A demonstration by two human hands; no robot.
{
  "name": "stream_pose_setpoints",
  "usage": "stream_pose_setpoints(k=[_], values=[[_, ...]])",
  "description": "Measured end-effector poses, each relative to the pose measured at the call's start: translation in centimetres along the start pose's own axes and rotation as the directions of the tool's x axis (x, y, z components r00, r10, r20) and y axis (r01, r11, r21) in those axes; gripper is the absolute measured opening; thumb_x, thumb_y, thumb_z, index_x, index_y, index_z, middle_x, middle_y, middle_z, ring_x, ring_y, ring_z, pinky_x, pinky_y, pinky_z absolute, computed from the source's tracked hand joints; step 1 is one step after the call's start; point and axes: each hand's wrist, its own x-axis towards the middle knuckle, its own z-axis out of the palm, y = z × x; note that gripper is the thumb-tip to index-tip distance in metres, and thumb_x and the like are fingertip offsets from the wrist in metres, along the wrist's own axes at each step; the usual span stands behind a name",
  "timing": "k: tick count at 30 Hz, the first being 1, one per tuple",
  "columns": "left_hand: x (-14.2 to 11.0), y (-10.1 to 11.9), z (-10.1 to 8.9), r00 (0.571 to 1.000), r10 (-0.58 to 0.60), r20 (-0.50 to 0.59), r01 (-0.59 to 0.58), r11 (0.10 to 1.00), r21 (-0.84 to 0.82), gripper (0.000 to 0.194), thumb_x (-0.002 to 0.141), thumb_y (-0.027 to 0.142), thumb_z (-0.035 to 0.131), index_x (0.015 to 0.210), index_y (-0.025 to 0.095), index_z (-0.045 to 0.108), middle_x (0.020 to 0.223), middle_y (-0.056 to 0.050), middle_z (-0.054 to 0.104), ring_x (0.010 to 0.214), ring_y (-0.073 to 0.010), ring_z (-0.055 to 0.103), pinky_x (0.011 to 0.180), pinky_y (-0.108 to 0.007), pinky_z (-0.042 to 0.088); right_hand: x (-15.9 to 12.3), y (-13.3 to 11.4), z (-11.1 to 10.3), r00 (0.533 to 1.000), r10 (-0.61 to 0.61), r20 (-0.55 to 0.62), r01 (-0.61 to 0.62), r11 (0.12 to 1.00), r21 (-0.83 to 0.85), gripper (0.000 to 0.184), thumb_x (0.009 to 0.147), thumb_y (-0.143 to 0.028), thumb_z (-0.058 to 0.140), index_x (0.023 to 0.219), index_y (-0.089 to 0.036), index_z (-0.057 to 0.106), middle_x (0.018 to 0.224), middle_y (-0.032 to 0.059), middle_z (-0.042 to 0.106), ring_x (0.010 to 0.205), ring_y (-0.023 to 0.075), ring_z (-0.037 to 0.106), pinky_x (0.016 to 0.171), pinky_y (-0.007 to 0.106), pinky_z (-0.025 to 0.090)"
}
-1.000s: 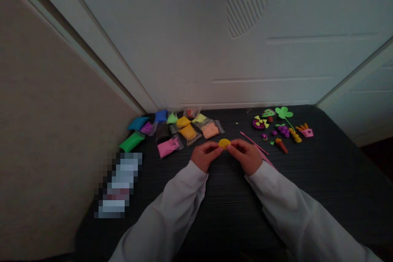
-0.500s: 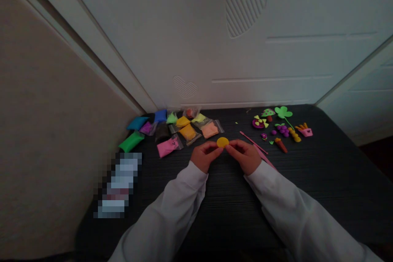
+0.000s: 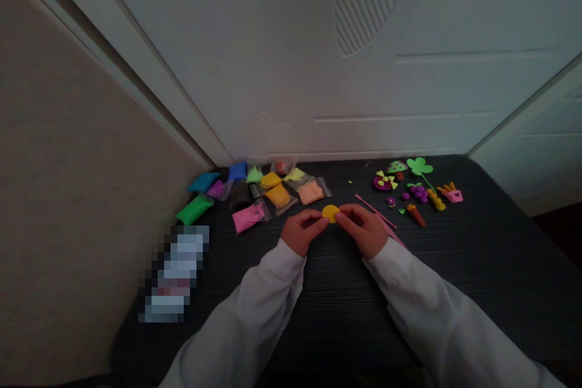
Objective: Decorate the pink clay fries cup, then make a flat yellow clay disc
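Observation:
A flat yellow clay disc (image 3: pixel 330 213) is held up between my two hands, over the dark table (image 3: pixel 336 315). My left hand (image 3: pixel 302 230) pinches its left edge between thumb and fingers. On the opposite edge, my right hand (image 3: pixel 365 229) has the same kind of pinch, its thumb lying over the front of the disc. Just behind and beside my right hand lie a thin pink modelling stick (image 3: pixel 375 211) and a wider pink tool (image 3: pixel 391 234), the latter partly hidden by that hand.
Several bags of coloured clay, among them a pink one (image 3: pixel 248 218) and a green one (image 3: pixel 194 210), lie at the back left. A pixelated oblong (image 3: pixel 177 276) is in front of them. Small clay models, including a green clover (image 3: pixel 419 166) and purple grapes (image 3: pixel 419 193), stand back right. A white panel (image 3: pixel 291 60) rises behind.
The disc tilts slightly between the fingers and shifts by a very small amount. Both hands keep their pinch, and the things on the table stay where they were.

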Motion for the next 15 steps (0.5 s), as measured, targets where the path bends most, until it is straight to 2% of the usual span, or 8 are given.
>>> stream_pose_setpoints(k=[3, 6, 9, 12, 15], values=[[0.0, -0.2, -0.2, 0.999, 0.016, 0.035, -0.018, 0.998, 0.067, 0.021, 0.064, 0.034, 0.061, 0.073, 0.015, 0.062, 0.073, -0.002, 0.061, 0.068, -0.0130, 0.054, 0.067, -0.025, 0.043, 0.1, 0.0, -0.3, 1.000, -0.024, 0.000, 0.024, 0.998, -0.051, 0.024, 0.071, -0.040, 0.052, 0.078, -0.017, 0.057, 0.072, 0.0020, 0.059, 0.066, 0.0127, 0.052, 0.061, 0.027, 0.041], [0.1, -0.1, -0.4, 0.995, 0.080, 0.054, -0.087, 0.985, 0.147, 0.020, 0.066, 0.034, 0.059, 0.072, 0.015, 0.061, 0.072, -0.002, 0.060, 0.066, -0.0125, 0.054, 0.064, -0.024, 0.042, 0.3, -0.2, -0.7, 1.000, -0.016, 0.014, 0.017, 0.996, -0.083, 0.022, 0.071, -0.038, 0.053, 0.076, -0.018, 0.058, 0.069, 0.0008, 0.058, 0.064, 0.0124, 0.050, 0.060, 0.026, 0.040], [0.1, 0.1, -1.1, 0.983, 0.181, 0.001, -0.174, 0.943, 0.285, 0.020, 0.069, 0.034, 0.054, 0.071, 0.016, 0.061, 0.073, -0.003, 0.060, 0.067, -0.0129, 0.054, 0.064, -0.025, 0.042, 0.2, -0.7, -1.0, 1.000, 0.004, 0.027, -0.002, 0.994, -0.110, 0.021, 0.070, -0.038, 0.053, 0.075, -0.018, 0.059, 0.065, -0.0006, 0.057, 0.060, 0.0112, 0.048, 0.056, 0.025, 0.038], [0.2, 0.1, -2.2, 0.942, 0.317, -0.113, -0.223, 0.839, 0.497, 0.020, 0.072, 0.033, 0.050, 0.072, 0.016, 0.061, 0.072, -0.003, 0.060, 0.067, -0.0130, 0.053, 0.063, -0.025, 0.042, -0.1, -1.2, -1.0, 0.993, 0.019, 0.113, 0.009, 0.971, -0.240, 0.019, 0.071, -0.036, 0.052, 0.072, -0.018, 0.059, 0.065, -0.0013, 0.055, 0.060, 0.0108, 0.047, 0.056, 0.025, 0.037], [0.6, -0.2, -3.2, 0.870, 0.475, -0.131, -0.269, 0.681, 0.682, 0.020, 0.074, 0.030, 0.047, 0.072, 0.016, 0.060, 0.073, -0.005, 0.060, 0.071, -0.0146, 0.053, 0.066, -0.027, 0.042, -0.8, -1.6, -0.6, 0.955, 0.036, 0.295, 0.124, 0.853, -0.506, 0.017, 0.072, -0.033, 0.051, 0.071, -0.019, 0.059, 0.070, -0.0006, 0.057, 0.068, 0.0119, 0.049, 0.063, 0.026, 0.036]])
